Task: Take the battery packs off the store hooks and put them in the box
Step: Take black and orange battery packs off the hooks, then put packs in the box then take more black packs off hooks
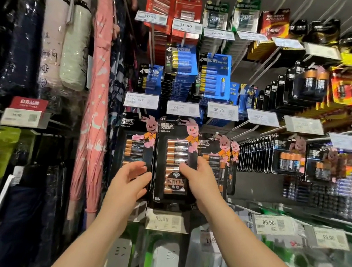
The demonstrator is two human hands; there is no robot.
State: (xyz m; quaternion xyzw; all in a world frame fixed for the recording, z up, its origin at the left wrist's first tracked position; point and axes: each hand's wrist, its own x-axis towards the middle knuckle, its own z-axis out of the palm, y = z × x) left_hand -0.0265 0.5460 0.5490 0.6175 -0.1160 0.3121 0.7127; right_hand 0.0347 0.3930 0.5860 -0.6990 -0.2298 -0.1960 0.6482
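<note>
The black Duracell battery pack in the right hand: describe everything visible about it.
The Duracell battery pack is a tall black card with a clear blister holding a column of copper-and-black cells lying crosswise. A pink bunny sits at its top right, and a round badge with a wifi mark sits low on it. It hangs upright in front of similar packs. The right hand grips its right edge, fingers across the front; the left hand hovers open at its left edge.

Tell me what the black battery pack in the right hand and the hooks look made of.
Black battery pack: printed glossy card with a clear plastic blister, judging by glare over the cells. Hooks: thin pale rods, probably coated metal wire; too blurred to be sure.
</note>
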